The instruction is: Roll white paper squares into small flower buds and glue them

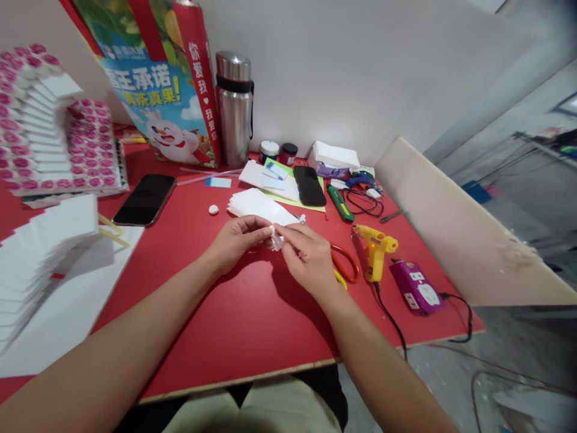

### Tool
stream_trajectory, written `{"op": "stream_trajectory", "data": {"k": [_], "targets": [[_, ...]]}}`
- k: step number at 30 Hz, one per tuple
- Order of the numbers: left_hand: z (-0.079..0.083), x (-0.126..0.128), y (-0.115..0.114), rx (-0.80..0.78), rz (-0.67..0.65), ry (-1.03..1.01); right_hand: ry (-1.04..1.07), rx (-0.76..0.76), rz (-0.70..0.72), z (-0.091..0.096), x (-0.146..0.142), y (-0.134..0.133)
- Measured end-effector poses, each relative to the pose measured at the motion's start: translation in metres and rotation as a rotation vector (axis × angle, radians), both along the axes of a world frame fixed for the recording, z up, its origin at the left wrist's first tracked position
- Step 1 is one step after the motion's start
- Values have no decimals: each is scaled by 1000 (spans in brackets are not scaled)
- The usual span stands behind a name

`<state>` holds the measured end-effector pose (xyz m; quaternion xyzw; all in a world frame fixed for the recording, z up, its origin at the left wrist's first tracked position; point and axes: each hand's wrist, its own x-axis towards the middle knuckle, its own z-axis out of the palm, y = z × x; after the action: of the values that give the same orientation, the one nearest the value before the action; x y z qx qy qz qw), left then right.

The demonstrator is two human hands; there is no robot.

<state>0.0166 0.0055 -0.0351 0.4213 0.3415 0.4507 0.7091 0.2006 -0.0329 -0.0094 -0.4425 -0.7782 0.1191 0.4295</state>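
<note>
White paper scrap (276, 241): you are pinching it near the glue gun (375, 249).
Light, soft, crushable; left hand (234, 237) and right hand (309, 255) are grasping its edges in a fingertip grip.

The white scrap (276, 242) is too small to identify; the right hand (311, 260) half-hides the scissors (348, 264).

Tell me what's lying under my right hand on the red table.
Orange-handled scissors lie beneath the right hand; only one handle loop shows. The hand, pinching a small white piece, covers the blades.
</note>
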Motion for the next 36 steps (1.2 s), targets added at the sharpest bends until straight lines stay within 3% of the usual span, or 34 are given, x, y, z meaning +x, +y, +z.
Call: {"op": "stream_trajectory", "data": {"k": [14, 32, 36], "targets": [[3, 0, -2, 29, 8, 23, 271, -197, 32, 10, 0, 1], [8, -2, -3, 123, -15, 46, 410, -372, 63, 14, 1, 2], [7, -3, -3, 97, -75, -40, 529, -508, 92, 15, 3, 2]]}}
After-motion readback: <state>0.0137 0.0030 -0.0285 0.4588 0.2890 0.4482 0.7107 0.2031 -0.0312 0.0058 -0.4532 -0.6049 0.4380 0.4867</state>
